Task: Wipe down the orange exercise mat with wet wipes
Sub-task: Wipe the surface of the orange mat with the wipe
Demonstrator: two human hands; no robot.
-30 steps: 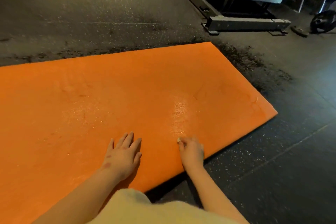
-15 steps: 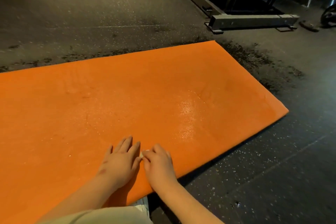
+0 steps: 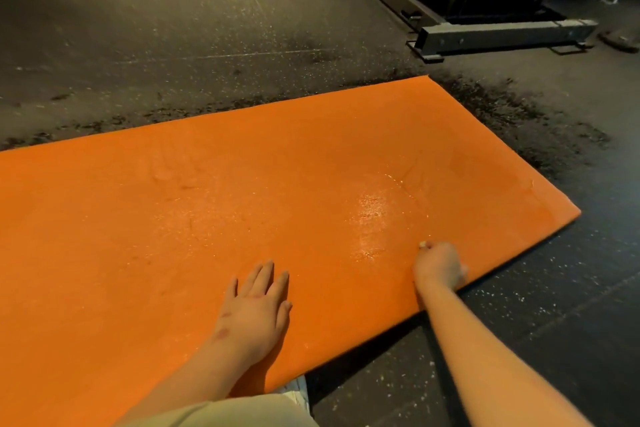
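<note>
Mat: The orange mat (image 3: pixel 173 218) lies flat on the dark floor (image 3: pixel 173 28). Its long way runs side to side in front of the person. Its short end is off to the person's right.
Left hand: The left hand (image 3: pixel 256 308) rests flat on the mat, near the mat's close edge. Its fingers (image 3: pixel 263 276) are straight, a bit spread, and hold nothing.
Right hand: The right hand (image 3: pixel 438 265) is also by the mat's close edge, nearer the short end. Its fingers are curled tight.
Wipe: A tiny pale bit peeks out at the right hand's tips. I think that is the wet wipe (image 3: pixel 423 245), bunched up inside. Most of it is hidden.
Shiny spot: A wet patch (image 3: pixel 372 218) glints on the mat, just past the right hand, toward the mat's far edge.
Which way next: The duller part of the mat stretches left of the wipe, along the mat's long way. My guess is the right hand should sweep that way while the left hand presses the mat down.
Behind: A metal frame (image 3: pixel 502 35) stands past the mat's far corner.
</note>
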